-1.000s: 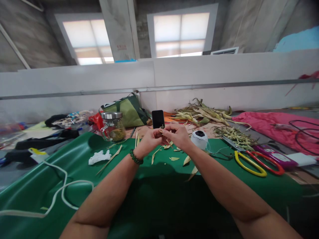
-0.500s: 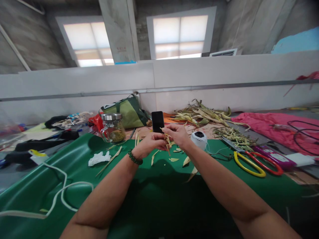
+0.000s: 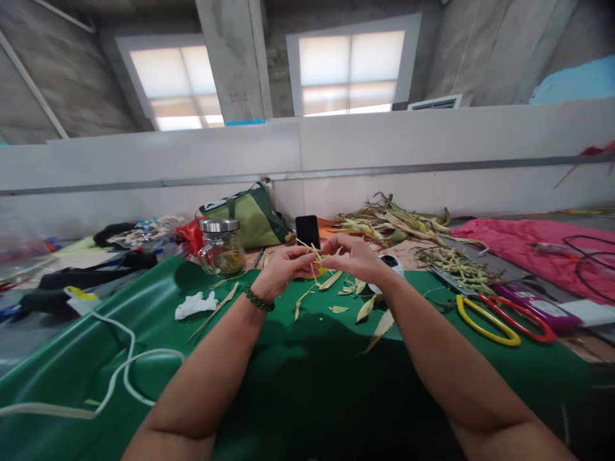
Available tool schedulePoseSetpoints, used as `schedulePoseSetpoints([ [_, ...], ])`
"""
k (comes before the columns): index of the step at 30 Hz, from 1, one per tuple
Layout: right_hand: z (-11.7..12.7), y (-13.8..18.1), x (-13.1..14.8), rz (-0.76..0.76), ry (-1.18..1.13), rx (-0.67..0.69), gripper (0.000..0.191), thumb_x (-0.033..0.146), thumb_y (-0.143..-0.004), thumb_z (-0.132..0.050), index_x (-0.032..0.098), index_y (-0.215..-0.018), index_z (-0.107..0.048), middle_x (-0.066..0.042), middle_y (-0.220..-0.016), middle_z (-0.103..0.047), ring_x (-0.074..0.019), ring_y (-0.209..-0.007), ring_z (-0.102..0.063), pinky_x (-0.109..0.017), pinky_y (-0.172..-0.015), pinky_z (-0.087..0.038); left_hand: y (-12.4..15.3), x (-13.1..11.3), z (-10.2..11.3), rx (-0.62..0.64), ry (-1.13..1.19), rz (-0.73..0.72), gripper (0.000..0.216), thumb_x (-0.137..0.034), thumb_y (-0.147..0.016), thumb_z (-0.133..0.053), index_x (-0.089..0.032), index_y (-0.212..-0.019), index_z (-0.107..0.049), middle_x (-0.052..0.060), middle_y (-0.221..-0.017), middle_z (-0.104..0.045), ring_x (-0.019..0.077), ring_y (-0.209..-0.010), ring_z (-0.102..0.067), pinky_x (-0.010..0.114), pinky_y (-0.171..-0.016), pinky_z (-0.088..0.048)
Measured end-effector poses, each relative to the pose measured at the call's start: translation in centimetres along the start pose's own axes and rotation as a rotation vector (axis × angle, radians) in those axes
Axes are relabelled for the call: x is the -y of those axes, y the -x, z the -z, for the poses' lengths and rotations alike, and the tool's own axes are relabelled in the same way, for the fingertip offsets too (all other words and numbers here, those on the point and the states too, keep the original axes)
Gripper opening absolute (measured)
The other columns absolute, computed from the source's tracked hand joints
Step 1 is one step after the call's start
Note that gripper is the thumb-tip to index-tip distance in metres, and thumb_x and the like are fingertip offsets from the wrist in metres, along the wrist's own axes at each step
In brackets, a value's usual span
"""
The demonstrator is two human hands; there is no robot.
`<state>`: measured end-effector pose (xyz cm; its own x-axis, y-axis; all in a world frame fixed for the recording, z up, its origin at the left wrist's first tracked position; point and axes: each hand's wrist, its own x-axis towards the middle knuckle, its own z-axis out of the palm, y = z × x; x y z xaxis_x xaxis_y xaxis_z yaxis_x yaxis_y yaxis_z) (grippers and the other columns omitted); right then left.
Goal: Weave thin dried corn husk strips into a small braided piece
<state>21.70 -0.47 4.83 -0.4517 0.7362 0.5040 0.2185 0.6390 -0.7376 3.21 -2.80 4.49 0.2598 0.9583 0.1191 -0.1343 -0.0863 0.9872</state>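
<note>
My left hand and my right hand are raised together over the green sheet, fingers pinched on a small bundle of pale dried leaf strips held between them. A green bead bracelet sits on my left wrist. Loose leaf scraps lie on the sheet just below the hands. A white spool of thread stands behind my right hand, partly hidden by it.
A lidded glass jar, a green bag and a black phone stand behind the hands. A pile of dried leaves lies back right. Yellow and red handled scissors lie right. A white cord and crumpled tissue lie left.
Both hands have shifted slightly right and the leaf strips between them have been turned; a thin strip now sticks up toward the phone. The camera has also moved a little.
</note>
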Motion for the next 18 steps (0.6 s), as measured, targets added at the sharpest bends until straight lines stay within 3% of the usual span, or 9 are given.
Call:
schedulePoseSetpoints([
  [4, 0.2, 0.0, -0.4, 0.019, -0.121, 0.138, 0.030, 0.040, -0.067, -0.072, 0.015, -0.082, -0.065, -0.001, -0.069, -0.062, -0.0121, -0.063, -0.055, -0.024, -0.058, -0.043, 0.1, -0.3, 0.2, -0.014, 0.026, -0.003, 0.039, -0.035, -0.056, -0.085, -0.011, -0.084, -0.070, 0.003, -0.066, -0.070, 0.0115, -0.061, -0.066, 0.020, -0.059, -0.054],
  [11, 0.7, -0.2, -0.4, 0.084, -0.101, 0.122, 0.022, 0.037, -0.074, -0.065, 0.015, -0.071, -0.069, 0.001, -0.061, -0.059, -0.0103, -0.058, -0.049, -0.024, -0.054, -0.037, 0.5, -0.6, 0.2, 0.103, -0.030, -0.037, 0.040, -0.039, -0.057, -0.084, -0.012, -0.084, -0.070, 0.000, -0.063, -0.065, 0.0085, -0.057, -0.061, 0.019, -0.058, -0.051],
  [15, -0.2, -0.2, -0.5, 0.047, -0.036, -0.045, 0.024, 0.038, -0.072, -0.065, 0.015, -0.066, -0.067, 0.001, -0.056, -0.054, -0.0084, -0.051, -0.042, -0.022, -0.046, -0.030, 0.5, -0.4, -0.4, 0.068, -0.114, -0.088, 0.038, -0.041, -0.058, -0.082, -0.013, -0.081, -0.069, 0.001, -0.071, -0.068, 0.0104, -0.062, -0.062, 0.022, -0.062, -0.053],
  [18, -1.0, -0.1, -0.4, 0.067, 0.046, -0.119, 0.022, 0.035, -0.072, -0.065, 0.015, -0.063, -0.065, 0.000, -0.056, -0.056, -0.0087, -0.051, -0.043, -0.022, -0.046, -0.031, 0.4, -0.1, -0.9, 0.035, -0.177, -0.161, 0.037, -0.038, -0.051, -0.085, -0.013, -0.071, -0.067, -0.002, -0.065, -0.065, 0.0108, -0.060, -0.061, 0.024, -0.062, -0.053],
])
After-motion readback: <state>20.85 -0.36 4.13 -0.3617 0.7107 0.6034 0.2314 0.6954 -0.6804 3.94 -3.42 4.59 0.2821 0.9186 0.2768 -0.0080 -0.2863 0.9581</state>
